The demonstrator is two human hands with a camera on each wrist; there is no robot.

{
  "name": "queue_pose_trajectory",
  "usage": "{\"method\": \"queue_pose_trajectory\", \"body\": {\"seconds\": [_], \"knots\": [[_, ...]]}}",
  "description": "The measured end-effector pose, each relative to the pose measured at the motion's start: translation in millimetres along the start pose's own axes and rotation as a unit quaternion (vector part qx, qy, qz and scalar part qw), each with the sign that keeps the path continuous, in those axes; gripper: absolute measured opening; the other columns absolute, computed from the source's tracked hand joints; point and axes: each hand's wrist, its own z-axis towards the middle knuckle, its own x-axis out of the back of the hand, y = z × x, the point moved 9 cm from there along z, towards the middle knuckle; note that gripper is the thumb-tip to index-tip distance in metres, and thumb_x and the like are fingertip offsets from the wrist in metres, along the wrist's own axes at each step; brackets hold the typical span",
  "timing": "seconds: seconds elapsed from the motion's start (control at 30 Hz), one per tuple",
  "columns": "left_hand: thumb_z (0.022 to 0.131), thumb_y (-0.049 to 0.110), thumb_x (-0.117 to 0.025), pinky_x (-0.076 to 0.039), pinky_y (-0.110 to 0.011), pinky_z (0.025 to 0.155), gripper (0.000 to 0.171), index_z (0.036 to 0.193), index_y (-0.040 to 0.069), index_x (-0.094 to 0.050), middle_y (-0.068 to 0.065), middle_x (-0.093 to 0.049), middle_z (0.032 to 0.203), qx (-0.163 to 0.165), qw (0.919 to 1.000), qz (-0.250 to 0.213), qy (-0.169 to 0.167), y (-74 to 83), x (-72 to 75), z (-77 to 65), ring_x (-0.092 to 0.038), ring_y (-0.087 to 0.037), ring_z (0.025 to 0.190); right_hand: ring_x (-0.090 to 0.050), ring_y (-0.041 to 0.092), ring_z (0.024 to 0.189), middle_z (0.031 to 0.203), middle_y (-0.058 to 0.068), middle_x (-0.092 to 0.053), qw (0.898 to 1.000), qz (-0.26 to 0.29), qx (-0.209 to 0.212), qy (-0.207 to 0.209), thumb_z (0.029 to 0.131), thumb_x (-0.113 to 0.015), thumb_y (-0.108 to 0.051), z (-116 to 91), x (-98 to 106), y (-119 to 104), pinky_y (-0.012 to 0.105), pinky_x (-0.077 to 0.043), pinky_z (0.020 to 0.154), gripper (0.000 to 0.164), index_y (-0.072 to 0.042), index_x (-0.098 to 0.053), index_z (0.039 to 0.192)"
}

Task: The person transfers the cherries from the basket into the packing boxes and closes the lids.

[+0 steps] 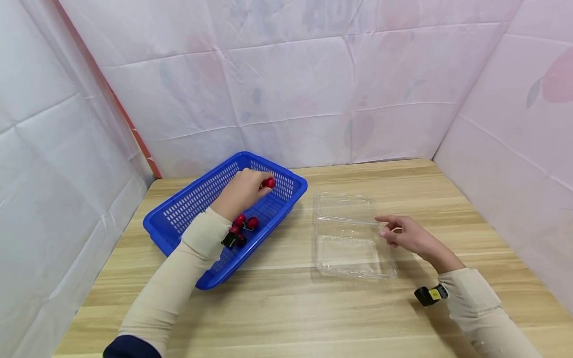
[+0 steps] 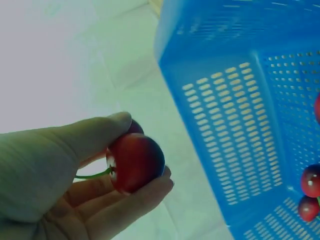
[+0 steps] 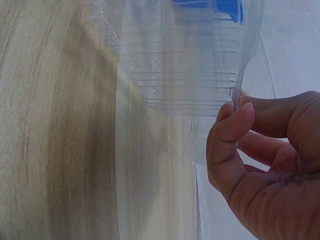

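Observation:
My left hand [image 1: 243, 191] is over the blue basket [image 1: 179, 214], pinching a red cherry [image 2: 137, 162] between thumb and fingers. Part of a second cherry [image 2: 135, 126] shows behind it, and a green stem points back toward the palm. Several more cherries [image 1: 252, 223] lie in the basket beneath the left wrist. To the right, a clear plastic clamshell box [image 1: 349, 253] lies with its lid unfolded toward the back wall. The right hand [image 1: 409, 236] pinches the box's right rim between thumb and index finger, as the right wrist view shows.
Both basket and box are on a wooden table [image 1: 286, 318]. Pale printed sheeting [image 1: 286, 89] walls the table at the back and on both sides. The basket's raised perforated sides stand between its cherries and the box.

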Motion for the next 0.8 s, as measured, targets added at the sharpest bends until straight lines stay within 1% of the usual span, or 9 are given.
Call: {"method": "queue_pose_trajectory", "body": {"seconds": [0.1, 0.17, 0.27, 0.33, 0.4, 0.5, 0.57, 0.63, 0.8], "knots": [[0.09, 0.017, -0.067, -0.055, -0.032, 0.073, 0.035, 0.123, 0.005, -0.065, -0.011, -0.07, 0.104, 0.005, 0.9997, -0.004, 0.022, 6.2, 6.8, -5.2, -0.064, -0.02, 0.08, -0.052, 0.011, 0.068, 0.09, 0.015, -0.053, 1.0, -0.001, -0.002, -0.001, 0.096, -0.056, -0.005, -0.2, -0.5, 0.5, 0.027, -0.049, 0.058, 0.05, 0.014, -0.038, 0.138], [0.09, 0.016, -0.067, -0.055, -0.032, 0.073, 0.032, 0.12, 0.005, -0.066, -0.01, -0.071, 0.1, 0.003, 0.9994, -0.006, 0.034, 11.1, 10.3, -9.0, -0.064, -0.02, 0.08, -0.051, 0.011, 0.067, 0.09, 0.015, -0.053, 1.0, 0.0, -0.002, -0.001, 0.095, -0.056, -0.005, -0.1, -0.7, 0.7, 0.027, -0.049, 0.058, 0.05, 0.014, -0.038, 0.138], [0.09, 0.015, -0.067, -0.054, -0.031, 0.069, 0.024, 0.113, 0.006, -0.068, -0.007, -0.069, 0.089, -0.011, 0.9983, -0.001, 0.057, 20.4, 16.3, -14.6, -0.062, -0.019, 0.073, -0.051, 0.011, 0.068, 0.09, 0.015, -0.053, 1.0, 0.002, 0.0, -0.001, 0.095, -0.056, -0.004, 0.2, -1.1, 0.3, 0.027, -0.048, 0.058, 0.049, 0.014, -0.038, 0.137], [0.09, 0.014, -0.067, -0.052, -0.03, 0.064, 0.015, 0.103, 0.007, -0.068, -0.006, -0.065, 0.08, -0.024, 0.9971, -0.001, 0.072, 27.3, 20.3, -18.6, -0.058, -0.018, 0.068, -0.051, 0.011, 0.067, 0.09, 0.014, -0.053, 1.0, 0.001, 0.001, 0.0, 0.095, -0.056, -0.004, 0.5, -1.4, 0.1, 0.027, -0.049, 0.058, 0.049, 0.014, -0.039, 0.137], [0.091, 0.014, -0.066, -0.051, -0.029, 0.061, 0.011, 0.099, 0.008, -0.067, -0.005, -0.063, 0.077, -0.038, 0.9954, -0.001, 0.088, 34.5, 23.9, -22.4, -0.057, -0.018, 0.066, -0.051, 0.011, 0.067, 0.09, 0.015, -0.053, 1.0, 0.001, 0.002, 0.0, 0.095, -0.056, -0.004, 0.8, -1.6, 0.0, 0.027, -0.049, 0.058, 0.049, 0.014, -0.039, 0.137], [0.09, 0.015, -0.067, -0.054, -0.03, 0.063, 0.016, 0.104, 0.008, -0.068, -0.007, -0.066, 0.082, -0.055, 0.9926, -0.007, 0.108, 44.5, 27.9, -28.2, -0.061, -0.019, 0.069, -0.051, 0.01, 0.067, 0.09, 0.015, -0.053, 1.0, 0.001, 0.003, 0.001, 0.095, -0.056, -0.004, 1.2, -1.7, -0.5, 0.027, -0.049, 0.058, 0.049, 0.014, -0.039, 0.137], [0.089, 0.015, -0.068, -0.056, -0.031, 0.068, 0.026, 0.114, 0.007, -0.068, -0.009, -0.069, 0.09, -0.064, 0.9906, -0.012, 0.121, 50.9, 29.5, -31.7, -0.065, -0.021, 0.076, -0.051, 0.01, 0.067, 0.09, 0.016, -0.054, 1.0, 0.001, 0.004, 0.001, 0.095, -0.056, -0.004, 1.5, -1.5, -0.7, 0.027, -0.049, 0.058, 0.049, 0.014, -0.038, 0.137], [0.089, 0.016, -0.069, -0.057, -0.033, 0.071, 0.032, 0.119, 0.007, -0.066, -0.01, -0.069, 0.095, -0.075, 0.9881, -0.014, 0.133, 57.5, 30.9, -35.0, -0.067, -0.022, 0.081, -0.051, 0.01, 0.067, 0.09, 0.016, -0.054, 1.0, 0.001, 0.004, 0.002, 0.095, -0.056, -0.004, 1.8, -1.3, -0.8, 0.027, -0.048, 0.058, 0.049, 0.014, -0.039, 0.137], [0.088, 0.014, -0.07, -0.054, -0.03, 0.066, 0.033, 0.12, 0.008, -0.066, -0.008, -0.066, 0.089, -0.113, 0.9812, -0.019, 0.156, 76.5, 31.9, -43.8, -0.063, -0.019, 0.074, -0.051, 0.011, 0.067, 0.09, 0.015, -0.054, 1.0, 0.0, 0.0, 0.001, 0.095, -0.056, -0.004, 2.7, -1.4, -0.3, 0.028, -0.048, 0.058, 0.049, 0.013, -0.039, 0.138]]}}
